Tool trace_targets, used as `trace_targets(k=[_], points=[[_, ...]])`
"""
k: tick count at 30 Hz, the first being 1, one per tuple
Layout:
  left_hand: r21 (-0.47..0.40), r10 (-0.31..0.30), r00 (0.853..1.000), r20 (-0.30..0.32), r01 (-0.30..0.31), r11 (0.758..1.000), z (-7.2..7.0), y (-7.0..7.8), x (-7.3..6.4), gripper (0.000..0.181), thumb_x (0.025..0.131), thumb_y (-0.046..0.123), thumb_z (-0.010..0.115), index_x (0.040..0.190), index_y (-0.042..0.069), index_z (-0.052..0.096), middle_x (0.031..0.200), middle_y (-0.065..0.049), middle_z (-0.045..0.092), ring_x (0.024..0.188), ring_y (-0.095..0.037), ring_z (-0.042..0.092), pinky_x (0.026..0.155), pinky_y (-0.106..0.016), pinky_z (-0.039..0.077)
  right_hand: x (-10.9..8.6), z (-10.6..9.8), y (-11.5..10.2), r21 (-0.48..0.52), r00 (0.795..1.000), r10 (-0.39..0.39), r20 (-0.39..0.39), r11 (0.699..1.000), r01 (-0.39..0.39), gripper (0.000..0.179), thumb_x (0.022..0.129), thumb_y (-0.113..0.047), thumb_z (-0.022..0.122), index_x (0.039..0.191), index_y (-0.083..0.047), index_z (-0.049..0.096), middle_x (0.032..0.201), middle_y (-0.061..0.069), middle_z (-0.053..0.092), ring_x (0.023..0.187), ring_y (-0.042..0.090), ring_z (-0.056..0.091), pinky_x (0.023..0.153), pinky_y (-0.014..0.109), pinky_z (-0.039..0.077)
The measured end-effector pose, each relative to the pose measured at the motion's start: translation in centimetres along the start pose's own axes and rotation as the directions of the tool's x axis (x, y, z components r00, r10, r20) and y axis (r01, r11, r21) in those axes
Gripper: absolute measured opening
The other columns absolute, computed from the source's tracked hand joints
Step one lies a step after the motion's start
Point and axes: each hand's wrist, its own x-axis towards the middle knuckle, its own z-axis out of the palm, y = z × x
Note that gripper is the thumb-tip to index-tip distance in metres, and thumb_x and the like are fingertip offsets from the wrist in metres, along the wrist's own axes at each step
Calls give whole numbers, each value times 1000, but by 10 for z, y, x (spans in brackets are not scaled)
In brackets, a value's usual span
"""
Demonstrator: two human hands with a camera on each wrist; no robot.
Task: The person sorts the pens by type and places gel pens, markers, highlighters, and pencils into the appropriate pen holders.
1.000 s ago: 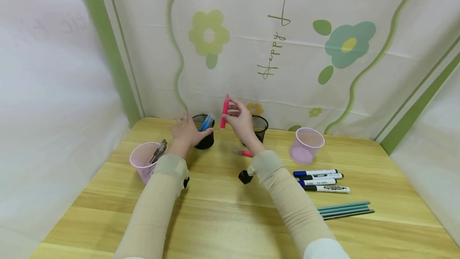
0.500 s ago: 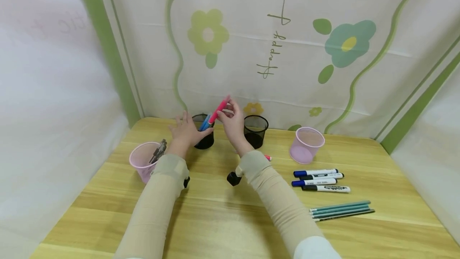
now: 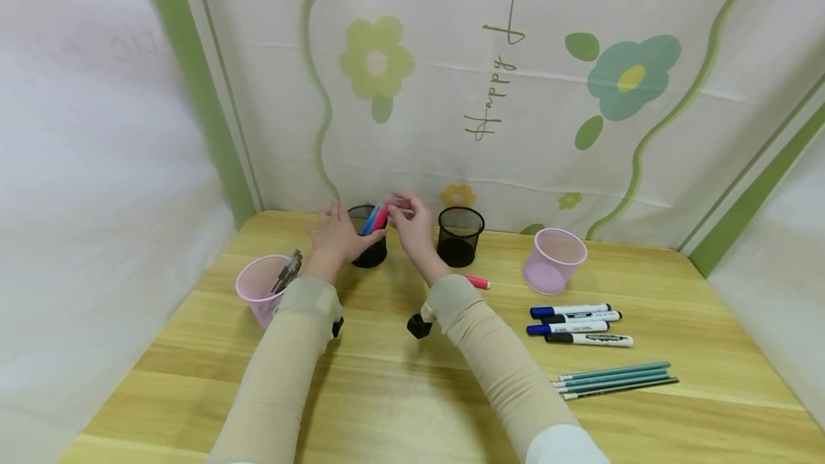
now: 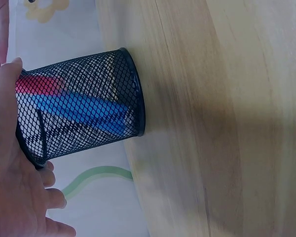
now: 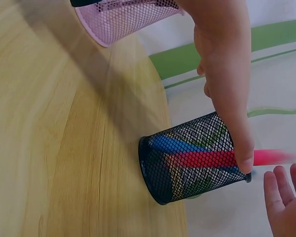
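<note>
Pink marker (image 3: pixel 382 218) is tilted, lower part inside L black mesh cup (image 4: pixel 89 69) w/ blue markers (image 3: pixel 369 221); upper end sticks out past rim, blurred in R wrist view. R hand (image 3: pixel 415 228) is at that end, grip parted, fingertips just beside it; can't tell if they touch. L hand (image 3: pixel 335 238) has its grip wide at same cup: thumb across front nr rim, other fingers spread on L side.

R black mesh cup (image 3: pixel 459 248) stands upright nearby. 2nd pink marker (image 3: pixel 478 282) lies on desk (image 3: pixel 387 392), partly hidden by R sleeve (image 3: pixel 503 349). Far L: pink mesh cup (image 3: pixel 263 310) w/ dark items at rim, too small to ID. Over on R: another pink mesh cup (image 3: pixel 548 278), upright; nearer the person, 4 whiteboard markers (image 3: pixel 573 328), blue & blk caps, then teal & dark pencils (image 3: pixel 612 379) in a bunch. White flowered cloth (image 3: pixel 425 92) w/ "Happy Life" script hangs behind.
</note>
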Motion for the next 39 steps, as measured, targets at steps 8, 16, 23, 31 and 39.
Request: trace_targets(k=[8,16,23,31,39], points=[[6,-2,1000,5,2,1000,0,2,0,121,90,83,43,161,-6,3,169,-24,-1,152,-50,2,112,-77,10,0,-7,-2,-40,1000,0,28,999,1,26,104,-3,60,128,2,67,118,21,66,109,37,66,92,45,57],[36,0,1000,9,-1,999,2,0,1,122,89,86,39,161,-6,9,169,-25,-1,152,-52,5,113,-77,12,-1,-19,-9,-107,995,0,95,994,10,27,105,-9,59,131,-3,66,125,19,66,112,29,66,95,39,56],[26,-4,1000,9,3,1000,0,0,0,120,90,85,41,162,-6,10,169,-24,0,152,-52,6,113,-76,12,0,-28,-15,-162,988,-30,153,985,55,29,106,-11,59,133,-4,66,129,19,66,112,28,67,98,45,54],[21,-2,1000,23,1,1000,-2,0,0,121,90,85,40,161,-6,7,169,-24,-2,151,-53,3,113,-77,11,-6,-36,-15,-169,974,-56,221,981,95,29,106,-9,57,134,-3,64,129,14,67,113,26,67,95,36,55],[7,1,1000,16,-1,1000,-2,1,-2,121,90,85,41,161,-7,8,169,-24,-1,151,-53,3,113,-76,10,-16,-49,-14,-229,958,-57,283,965,125,30,107,-9,54,136,-6,63,132,15,66,116,24,66,96,34,55]])
